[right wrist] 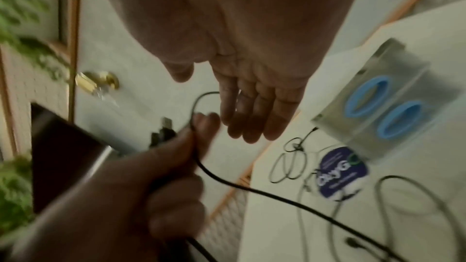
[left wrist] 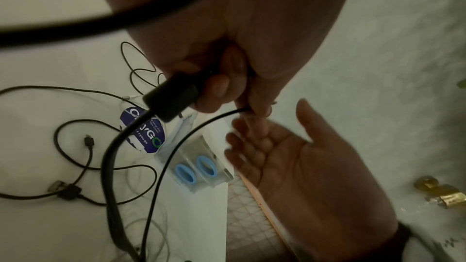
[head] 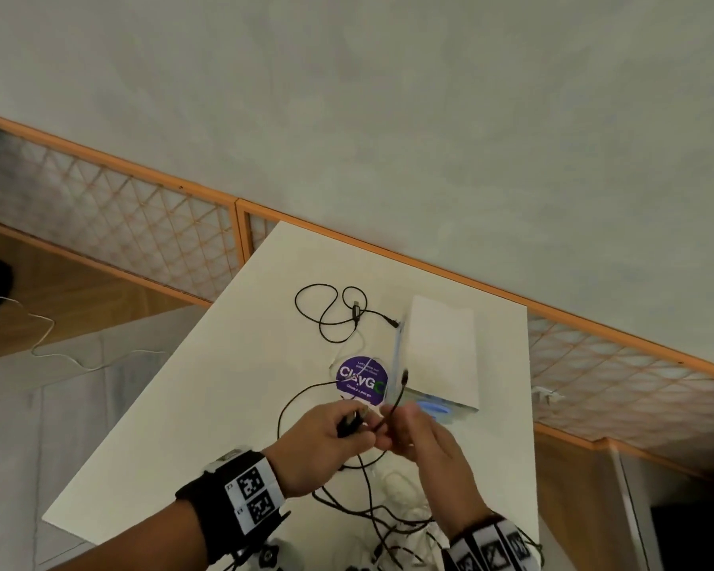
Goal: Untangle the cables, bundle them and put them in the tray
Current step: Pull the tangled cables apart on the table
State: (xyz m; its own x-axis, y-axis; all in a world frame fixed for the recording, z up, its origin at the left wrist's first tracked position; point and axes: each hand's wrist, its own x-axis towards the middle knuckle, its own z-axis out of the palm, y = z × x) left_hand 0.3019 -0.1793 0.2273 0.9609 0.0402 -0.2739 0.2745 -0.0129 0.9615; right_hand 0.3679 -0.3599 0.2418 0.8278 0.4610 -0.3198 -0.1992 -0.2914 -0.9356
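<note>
Over the front of the white table [head: 190, 405], my left hand [head: 347, 430] grips a black cable by its plug end [left wrist: 174, 97] and pinches a thinner black cable [left wrist: 201, 125] at the fingertips. Right beside it, my right hand [head: 405, 430] is held with straight fingers [right wrist: 252, 111] and an upturned palm [left wrist: 290, 146], gripping nothing. A clear tray [head: 442, 344] with two blue rings [left wrist: 196, 168] stands just behind the hands. Tangled black and white cables [head: 388, 517] lie below my wrists. Another black cable [head: 330, 311] lies looped at the back.
A round purple sticker [head: 361, 379] lies on the table left of the tray, with cables crossing it. A wooden lattice fence [head: 141, 224] runs behind the table. A white cable [head: 42, 344] trails on the floor at left. The table's right edge is close to the tray.
</note>
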